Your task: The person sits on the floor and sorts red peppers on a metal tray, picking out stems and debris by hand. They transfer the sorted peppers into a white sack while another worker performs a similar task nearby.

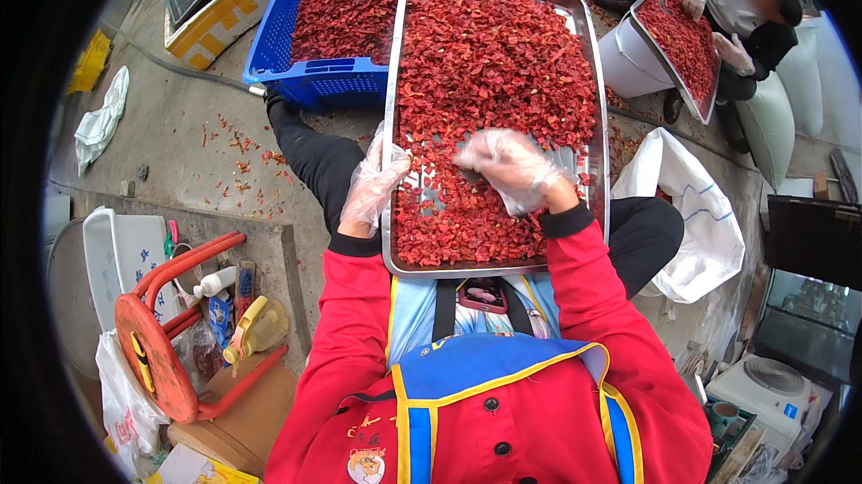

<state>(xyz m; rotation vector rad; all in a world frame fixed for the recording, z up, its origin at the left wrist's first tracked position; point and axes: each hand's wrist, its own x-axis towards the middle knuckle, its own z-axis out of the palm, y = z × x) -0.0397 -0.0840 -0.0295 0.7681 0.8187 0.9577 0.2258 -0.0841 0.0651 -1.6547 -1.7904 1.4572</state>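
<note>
A large metal tray [604, 147] lies across my lap, covered with dried red pepper pieces [498, 60]. The pieces are heaped at the far end and thinner near the middle, where bare metal shows. My left hand [376, 181], in a clear plastic glove, grips the tray's left rim, with the fingers over the edge. My right hand [508, 164], gloved the same way and slightly blurred, is over the thin middle part with its fingers bent down at the pieces. Whether it pinches any piece is hidden.
Beyond the tray's left side stands a blue plastic crate [323, 73] of red pieces. A co-worker at upper right has another tray [707, 110] on a white bucket [630, 60]. A white woven sack [707, 228] lies right; a red stool [155, 356] lies left.
</note>
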